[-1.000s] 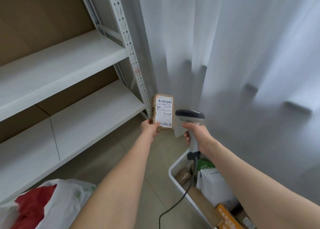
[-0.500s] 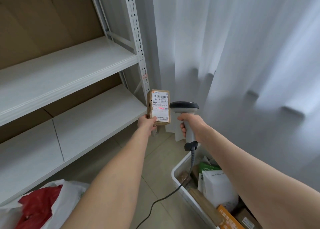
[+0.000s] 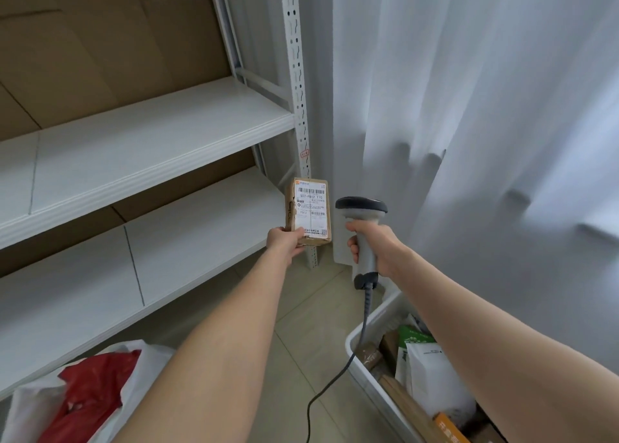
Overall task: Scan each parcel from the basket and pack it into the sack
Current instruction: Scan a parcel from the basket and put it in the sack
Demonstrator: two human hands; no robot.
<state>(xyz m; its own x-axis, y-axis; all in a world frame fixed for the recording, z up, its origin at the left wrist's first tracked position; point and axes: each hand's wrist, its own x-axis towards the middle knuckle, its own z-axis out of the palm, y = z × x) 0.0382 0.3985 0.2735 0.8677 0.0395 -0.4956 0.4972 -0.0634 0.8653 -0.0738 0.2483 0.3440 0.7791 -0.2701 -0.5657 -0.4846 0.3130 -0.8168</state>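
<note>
Just above the left hand (image 3: 284, 245), the parcel (image 3: 310, 212) is held up in the air. It is pinched at its lower end, with the thumb on the label face; the fingers behind it are hidden. Just right of that hand, the right hand (image 3: 376, 249) is curled round the grip of the scanner (image 3: 361, 208), whose dark head sits beside the parcel's middle, near it but apart. The cord drops below the right hand toward the basket (image 3: 359, 354), which holds more parcels under the right forearm. The sack (image 3: 134, 372) lies low beneath the left forearm, its mouth open on something red.

The hold takes only the bottom edge, so a quick turn of the wrist could probably tip the tall box out of the pinch. The scanner's window is not visible and no beam shows on the label, so the read may fail if the head is aimed past it. The hanging cord could also snag the basket rim on a swing toward the sack.

The parcel's long axis runs upright, leaning slightly. Its label faces the person, with the main barcode at the top end, farthest from the left hand.
</note>
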